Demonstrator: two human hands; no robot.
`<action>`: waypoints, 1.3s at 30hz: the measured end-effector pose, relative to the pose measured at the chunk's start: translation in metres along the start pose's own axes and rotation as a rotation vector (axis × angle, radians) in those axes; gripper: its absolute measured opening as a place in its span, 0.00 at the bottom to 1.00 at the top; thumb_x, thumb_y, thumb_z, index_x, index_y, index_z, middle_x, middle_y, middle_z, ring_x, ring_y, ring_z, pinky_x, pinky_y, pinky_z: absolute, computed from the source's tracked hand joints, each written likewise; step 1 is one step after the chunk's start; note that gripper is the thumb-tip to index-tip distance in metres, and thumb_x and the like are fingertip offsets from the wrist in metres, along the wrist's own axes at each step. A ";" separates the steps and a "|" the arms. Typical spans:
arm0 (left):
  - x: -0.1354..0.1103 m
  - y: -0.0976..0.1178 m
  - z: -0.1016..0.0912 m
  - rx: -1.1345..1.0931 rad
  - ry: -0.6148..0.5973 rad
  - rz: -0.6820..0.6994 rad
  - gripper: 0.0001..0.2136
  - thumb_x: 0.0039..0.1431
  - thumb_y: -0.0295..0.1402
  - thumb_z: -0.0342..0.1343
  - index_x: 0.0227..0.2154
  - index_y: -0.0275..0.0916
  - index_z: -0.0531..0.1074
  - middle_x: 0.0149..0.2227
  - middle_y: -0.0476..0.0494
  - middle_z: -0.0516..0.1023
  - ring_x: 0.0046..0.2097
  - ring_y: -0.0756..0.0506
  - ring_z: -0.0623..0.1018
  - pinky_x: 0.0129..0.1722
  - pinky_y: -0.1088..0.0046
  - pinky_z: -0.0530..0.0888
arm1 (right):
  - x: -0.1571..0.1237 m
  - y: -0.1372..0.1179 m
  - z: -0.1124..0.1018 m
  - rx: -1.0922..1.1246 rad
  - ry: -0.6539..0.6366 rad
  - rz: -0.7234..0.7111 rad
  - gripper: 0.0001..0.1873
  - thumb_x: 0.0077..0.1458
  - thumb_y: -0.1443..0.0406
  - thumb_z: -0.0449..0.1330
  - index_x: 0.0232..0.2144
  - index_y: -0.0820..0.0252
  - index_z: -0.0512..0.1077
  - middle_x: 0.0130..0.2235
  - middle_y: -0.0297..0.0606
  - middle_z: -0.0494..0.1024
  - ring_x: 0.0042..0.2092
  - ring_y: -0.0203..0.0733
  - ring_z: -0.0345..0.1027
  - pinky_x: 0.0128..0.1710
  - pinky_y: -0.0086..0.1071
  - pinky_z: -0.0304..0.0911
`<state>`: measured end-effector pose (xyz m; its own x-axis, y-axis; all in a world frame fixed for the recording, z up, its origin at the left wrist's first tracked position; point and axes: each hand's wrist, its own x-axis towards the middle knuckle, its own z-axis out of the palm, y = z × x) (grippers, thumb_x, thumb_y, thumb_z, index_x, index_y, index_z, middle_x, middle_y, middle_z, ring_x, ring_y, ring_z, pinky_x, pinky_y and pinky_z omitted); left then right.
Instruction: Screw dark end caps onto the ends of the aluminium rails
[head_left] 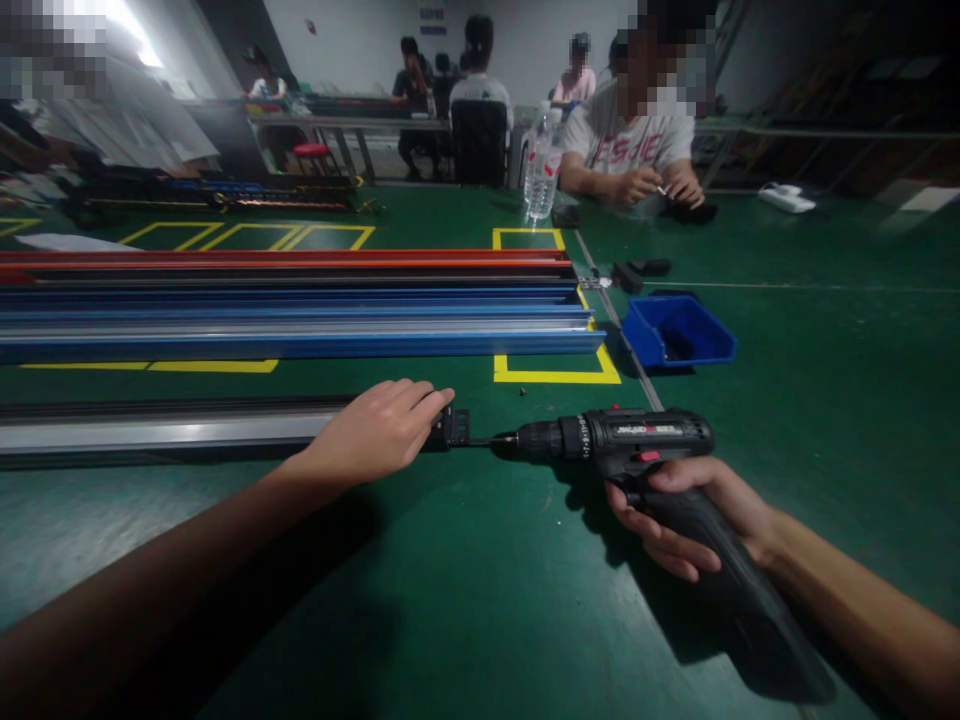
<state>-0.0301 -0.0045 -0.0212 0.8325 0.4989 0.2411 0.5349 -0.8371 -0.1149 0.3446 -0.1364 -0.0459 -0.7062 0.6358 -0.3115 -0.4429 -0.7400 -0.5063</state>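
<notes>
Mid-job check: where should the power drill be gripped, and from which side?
I'd take the power drill by its handle, coming from the near right. The handle slants toward that corner, where the right hand already wraps its upper part, while the bit points left at the rail's end, so the chuck end is best left clear.

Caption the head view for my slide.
The left hand holds a dark-edged silver rail near its end while the right hand points a black drill toward that end.
</notes>
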 end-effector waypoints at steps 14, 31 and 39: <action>0.000 -0.001 0.001 0.007 0.014 0.018 0.18 0.69 0.26 0.45 0.58 0.28 0.70 0.49 0.32 0.79 0.47 0.38 0.79 0.46 0.58 0.78 | 0.000 0.002 -0.002 -0.010 -0.016 -0.007 0.20 0.62 0.61 0.55 0.46 0.74 0.75 0.32 0.41 0.76 0.16 0.27 0.63 0.24 0.26 0.72; 0.001 0.000 0.001 0.028 0.036 0.038 0.18 0.69 0.25 0.46 0.56 0.27 0.71 0.48 0.31 0.79 0.46 0.38 0.79 0.45 0.58 0.78 | -0.002 0.001 0.004 -0.012 -0.066 -0.006 0.18 0.62 0.62 0.56 0.45 0.73 0.75 0.33 0.38 0.76 0.19 0.27 0.67 0.28 0.27 0.72; 0.001 0.000 0.000 0.025 0.031 0.036 0.17 0.69 0.25 0.46 0.56 0.27 0.71 0.48 0.32 0.79 0.46 0.38 0.79 0.45 0.58 0.79 | -0.002 0.002 0.003 -0.025 -0.041 -0.012 0.16 0.61 0.62 0.56 0.43 0.72 0.75 0.31 0.36 0.75 0.18 0.27 0.65 0.26 0.26 0.71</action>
<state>-0.0293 -0.0042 -0.0210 0.8466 0.4608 0.2663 0.5084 -0.8482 -0.1485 0.3434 -0.1397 -0.0433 -0.7231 0.6349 -0.2721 -0.4383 -0.7262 -0.5296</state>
